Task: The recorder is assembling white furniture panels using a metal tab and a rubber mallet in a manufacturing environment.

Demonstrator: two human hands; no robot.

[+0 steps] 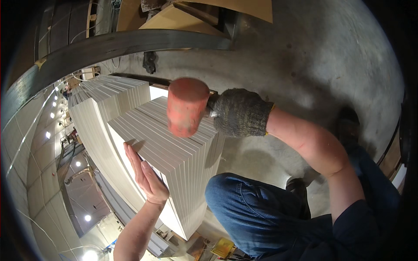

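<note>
My right hand (241,113), in a dark knitted work glove, grips the handle of a mallet with a worn red head (188,106). The glove hides most of the handle. The mallet head is over the top edges of a stack of white panels (170,135) standing on edge, pressed side by side. From this view I cannot tell whether it touches them. My bare left hand (147,176) lies flat against the outer face of the stack near its top edge, fingers stretched out and together, holding nothing.
Behind stands another stack of white panels (117,93). A grey metal beam (143,41) crosses the far side, with brown cardboard (244,8) beyond. A dark crumpled thing (150,61) lies on the concrete floor (278,65). Near my knee is a yellow object (223,247).
</note>
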